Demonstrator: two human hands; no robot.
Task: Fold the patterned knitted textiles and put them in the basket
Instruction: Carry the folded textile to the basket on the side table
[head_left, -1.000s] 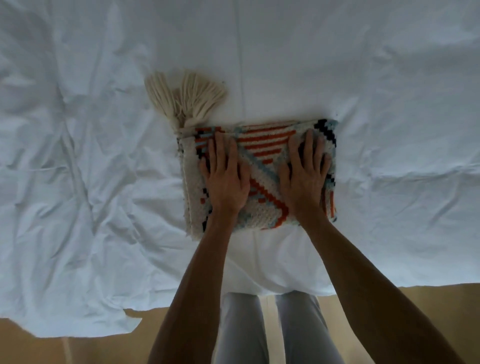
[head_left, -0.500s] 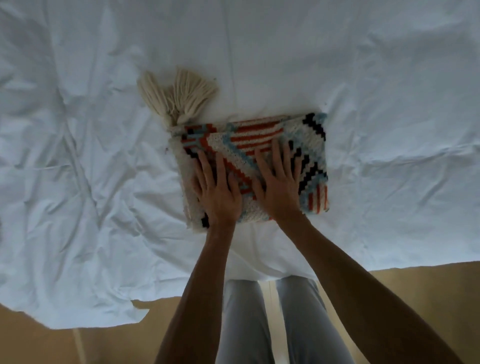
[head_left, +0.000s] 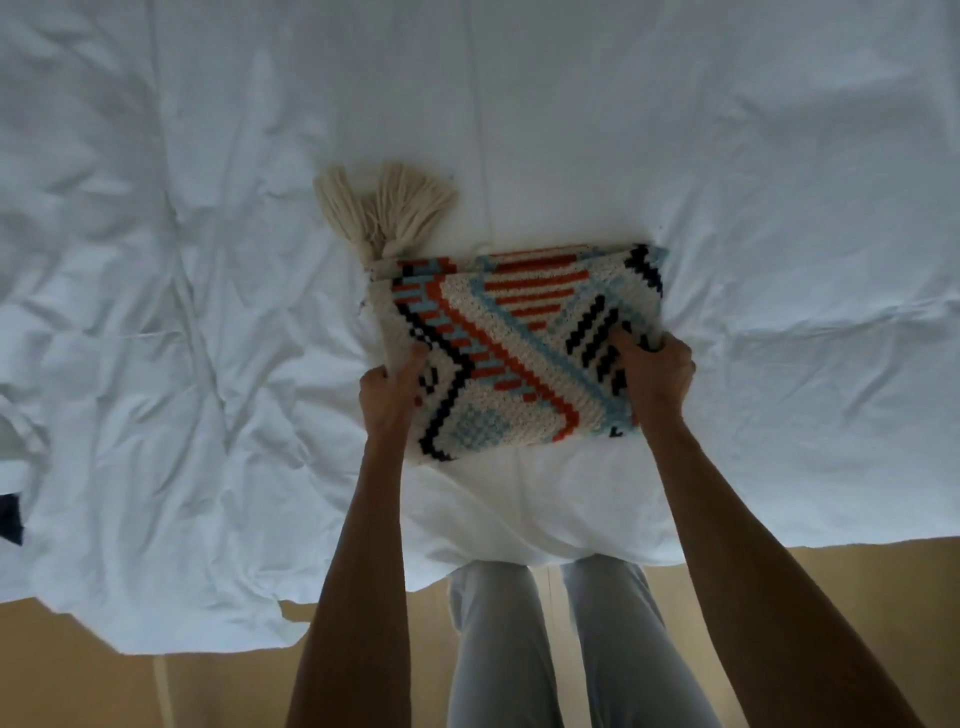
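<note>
A folded knitted textile (head_left: 514, 343) with cream, orange, light blue and black patterns lies on the white sheet in the middle of the view. Two cream tassels (head_left: 384, 208) stick out from its far left corner. My left hand (head_left: 389, 395) grips its left edge, thumb on top and fingers tucked underneath. My right hand (head_left: 657, 374) grips the right edge the same way. The near edge of the textile looks slightly raised off the sheet. No basket is in view.
A crumpled white sheet (head_left: 208, 364) covers the bed and hangs over its near edge. Tan floor (head_left: 78, 675) shows below, with my legs in light trousers (head_left: 545, 649). A dark scrap (head_left: 10, 519) peeks in at the left edge.
Both hands were pressing flat on top of the folded textile. They have slid outward to its left and right edges and now grip it from the sides.
</note>
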